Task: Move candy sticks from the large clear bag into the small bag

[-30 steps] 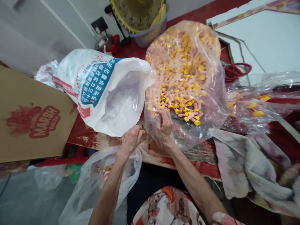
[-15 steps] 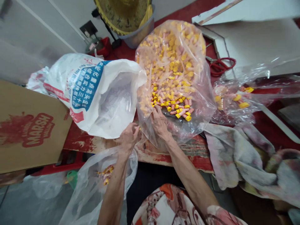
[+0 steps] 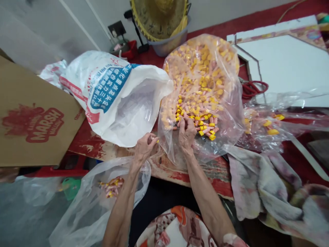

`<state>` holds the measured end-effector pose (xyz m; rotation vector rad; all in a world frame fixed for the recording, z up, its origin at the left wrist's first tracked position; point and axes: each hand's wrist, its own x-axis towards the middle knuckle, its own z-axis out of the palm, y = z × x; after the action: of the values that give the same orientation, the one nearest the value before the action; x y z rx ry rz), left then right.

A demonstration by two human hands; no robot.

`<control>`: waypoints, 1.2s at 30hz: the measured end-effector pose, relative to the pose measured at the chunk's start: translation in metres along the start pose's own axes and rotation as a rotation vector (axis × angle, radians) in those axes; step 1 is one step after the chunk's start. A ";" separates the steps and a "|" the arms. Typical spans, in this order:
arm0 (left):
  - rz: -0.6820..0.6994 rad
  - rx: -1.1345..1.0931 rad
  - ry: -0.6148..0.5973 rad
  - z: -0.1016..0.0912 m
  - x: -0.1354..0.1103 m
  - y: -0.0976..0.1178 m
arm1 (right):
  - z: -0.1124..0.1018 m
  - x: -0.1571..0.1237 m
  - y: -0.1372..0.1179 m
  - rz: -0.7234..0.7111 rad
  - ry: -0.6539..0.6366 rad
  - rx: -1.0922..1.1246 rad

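A large clear plastic bag [image 3: 231, 103] lies on the red worktable, full of small pinkish patterned tubes with yellow caps [image 3: 205, 125]. My right hand [image 3: 187, 135] reaches into its mouth, fingertips curled together at the near tubes; what they grip is hidden. To the left, my left hand [image 3: 144, 148] pinches a small yellow-capped tube [image 3: 155, 140], mostly covered by the fingers. That hand is just below the rim of an open white woven sack [image 3: 123, 133] with white, translucent contents. Under my left forearm hangs a clear bag [image 3: 84, 202] with a small heap of similar tubes [image 3: 111, 187].
A cardboard box [image 3: 38, 120] stands at the left. Red-handled scissors [image 3: 254, 89] and a white board [image 3: 290, 65] lie at the right, near a smaller clear bag [image 3: 259, 123] and a stained cloth [image 3: 272, 181]. A basin [image 3: 167, 44] holding a yellow-rimmed hat is behind.
The camera view has shifted, so most things on the table appear farther right. The tube in my left fingertips shows more clearly now. My right hand stays at the bag's mouth, its fingers more curled.
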<state>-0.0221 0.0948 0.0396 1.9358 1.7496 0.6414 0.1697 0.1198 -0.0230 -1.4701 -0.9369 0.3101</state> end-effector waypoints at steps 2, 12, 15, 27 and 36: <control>0.000 -0.085 0.085 0.002 -0.001 -0.001 | -0.006 0.001 -0.009 0.029 0.065 0.086; -0.036 -0.391 0.236 0.026 -0.007 -0.025 | 0.004 -0.044 -0.048 -0.164 -0.245 0.244; -0.039 -0.334 0.313 0.027 -0.011 -0.029 | 0.017 -0.055 -0.037 -0.197 -0.450 0.172; 0.169 0.047 0.412 0.037 -0.033 -0.025 | 0.019 -0.049 -0.016 -0.135 -0.528 -0.016; 0.119 0.015 0.278 0.039 -0.055 -0.026 | 0.009 -0.049 -0.023 -0.238 -0.533 -0.072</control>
<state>-0.0237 0.0414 -0.0093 2.0528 1.8118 0.9827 0.1246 0.0886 -0.0206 -1.3450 -1.5499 0.5093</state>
